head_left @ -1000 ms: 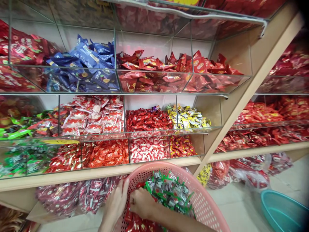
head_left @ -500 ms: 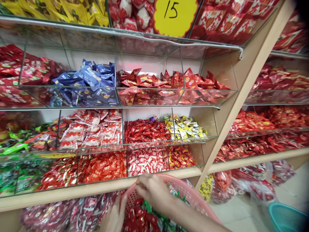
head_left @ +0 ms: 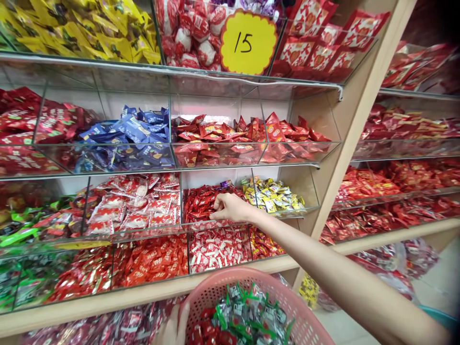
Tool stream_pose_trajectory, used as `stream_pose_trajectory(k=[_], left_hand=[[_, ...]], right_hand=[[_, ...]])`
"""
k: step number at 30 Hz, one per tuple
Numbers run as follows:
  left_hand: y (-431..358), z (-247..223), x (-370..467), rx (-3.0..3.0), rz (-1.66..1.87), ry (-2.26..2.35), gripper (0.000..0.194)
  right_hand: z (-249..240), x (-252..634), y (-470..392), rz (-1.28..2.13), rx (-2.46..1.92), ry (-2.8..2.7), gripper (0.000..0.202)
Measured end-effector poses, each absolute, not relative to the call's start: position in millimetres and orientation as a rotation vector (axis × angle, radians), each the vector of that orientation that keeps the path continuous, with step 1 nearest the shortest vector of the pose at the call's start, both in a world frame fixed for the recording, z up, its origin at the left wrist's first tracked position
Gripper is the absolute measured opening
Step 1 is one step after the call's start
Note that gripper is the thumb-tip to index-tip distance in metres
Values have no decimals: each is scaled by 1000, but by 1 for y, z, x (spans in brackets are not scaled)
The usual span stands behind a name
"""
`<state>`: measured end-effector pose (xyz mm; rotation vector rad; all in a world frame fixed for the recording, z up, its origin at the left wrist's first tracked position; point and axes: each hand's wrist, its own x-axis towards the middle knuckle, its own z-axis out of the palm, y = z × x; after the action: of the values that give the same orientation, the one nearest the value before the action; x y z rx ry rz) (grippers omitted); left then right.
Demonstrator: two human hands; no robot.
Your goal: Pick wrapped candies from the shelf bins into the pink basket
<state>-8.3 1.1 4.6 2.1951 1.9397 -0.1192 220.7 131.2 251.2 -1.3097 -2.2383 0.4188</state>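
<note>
- My right hand (head_left: 230, 207) is reaching into the middle compartment of the shelf row second from the bottom, fingertips (head_left: 215, 211) down among the small red candies (head_left: 206, 201). The grip looks partly curled, pinching at the pile, but I cannot tell whether anything is actually caught in it.
- My left hand (head_left: 176, 328) is at the bottom edge of the view, fingers closed over the near rim of the pink basket (head_left: 305, 316), which it holds below the shelf's front edge.
- The basket already carries a heap of green-and-silver candies (head_left: 247, 306) with red ones (head_left: 210, 330) beside them; both too many to count.
- What could go wrong, as I judge it: the red pile sits high against the low clear front wall (head_left: 215, 224), so a careless scoop could push pieces over the edge to the floor. A loose pinch could also drop sweets between shelf and basket, since the basket is held by one rim only and may tip.
- The yellow candies (head_left: 275, 194) lie just right of my hand behind a thin divider; a stray grab could mix sorts.
- Counts: two hands, one basket, one yellow price tag (head_left: 248, 42) reading 15, four shelf rows in sight. The wrapped sweets in each compartment are beyond counting.
</note>
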Motion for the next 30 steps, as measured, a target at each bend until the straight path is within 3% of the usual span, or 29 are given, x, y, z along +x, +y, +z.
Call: stream_pose_trajectory(k=[8,14,22,30], left_hand=[[1,9,-6,2288,-263,1943,69],[2,5,-8,2265,-226,1955,68],[3,12,-6,1865,255,1960,50],[2,11,-5,1762,334,1939,54]], right_hand=[[249,220,139,622,-1322,-2207,21],[240,225,147,627,-1153,-2156,9],[233,229,148,519,-1018,-2122,4],[239,234,142,605,-964,-1922,10]])
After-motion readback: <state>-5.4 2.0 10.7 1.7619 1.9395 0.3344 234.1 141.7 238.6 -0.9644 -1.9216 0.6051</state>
